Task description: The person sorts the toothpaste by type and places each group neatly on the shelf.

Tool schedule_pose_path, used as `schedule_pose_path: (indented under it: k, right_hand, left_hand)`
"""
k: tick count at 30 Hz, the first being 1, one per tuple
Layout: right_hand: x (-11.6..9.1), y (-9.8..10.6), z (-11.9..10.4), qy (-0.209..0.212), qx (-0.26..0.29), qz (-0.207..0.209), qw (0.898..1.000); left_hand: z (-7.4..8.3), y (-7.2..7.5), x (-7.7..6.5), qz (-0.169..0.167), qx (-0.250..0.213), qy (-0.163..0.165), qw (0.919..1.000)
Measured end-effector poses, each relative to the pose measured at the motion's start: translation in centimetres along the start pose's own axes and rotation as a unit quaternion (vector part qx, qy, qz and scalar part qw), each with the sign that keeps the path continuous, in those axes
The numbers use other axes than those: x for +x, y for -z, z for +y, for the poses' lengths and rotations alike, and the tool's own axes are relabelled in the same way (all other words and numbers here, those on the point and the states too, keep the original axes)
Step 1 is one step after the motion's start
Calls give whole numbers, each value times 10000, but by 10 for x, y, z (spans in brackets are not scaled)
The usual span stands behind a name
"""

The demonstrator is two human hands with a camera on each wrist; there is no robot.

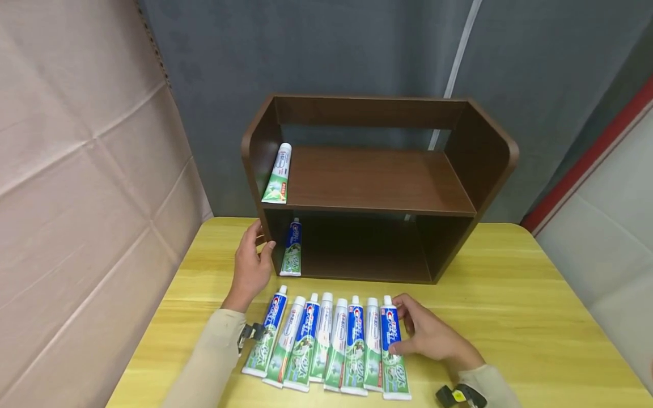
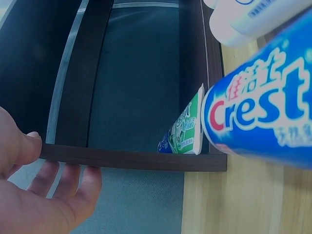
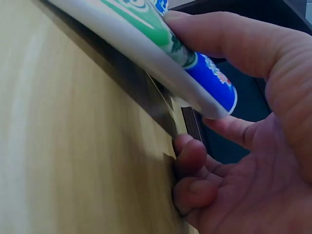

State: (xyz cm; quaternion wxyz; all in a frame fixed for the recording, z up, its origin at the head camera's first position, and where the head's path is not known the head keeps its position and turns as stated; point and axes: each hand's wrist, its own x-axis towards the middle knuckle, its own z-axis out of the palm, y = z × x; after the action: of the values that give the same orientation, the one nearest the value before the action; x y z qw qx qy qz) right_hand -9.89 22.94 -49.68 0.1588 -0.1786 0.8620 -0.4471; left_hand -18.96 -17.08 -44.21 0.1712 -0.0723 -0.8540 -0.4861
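My left hand (image 1: 252,266) grips the left side panel of a dark brown two-tier shelf (image 1: 377,212). In the left wrist view its thumb and fingers lie on opposite faces of the panel (image 2: 141,160). At the right end of a row of toothpaste tubes, my right hand (image 1: 433,334) holds a blue-and-green Crest tube (image 1: 393,340) between thumb and fingers. The right wrist view shows the thumb on the printed face of this tube (image 3: 161,48). A white-and-green tube (image 1: 278,175) leans at the upper tier's left end, and a Crest tube (image 1: 293,249) leans below it.
Several blue-and-green and white-and-green tubes (image 1: 326,334) lie side by side, caps toward the shelf, on the yellow wood-grain table (image 1: 520,294). A grey curtain (image 1: 336,45) hangs behind the shelf. Pale cloth (image 1: 92,187) lines the left side.
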Motion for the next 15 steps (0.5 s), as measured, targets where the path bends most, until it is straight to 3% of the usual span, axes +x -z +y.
schedule_pose_path:
  k: [15]
  right_hand:
    - [-26,-6,-14,-40,1477,-642,9869]
  left_hand:
    - [2,0,-1,13,21,-39,10000]
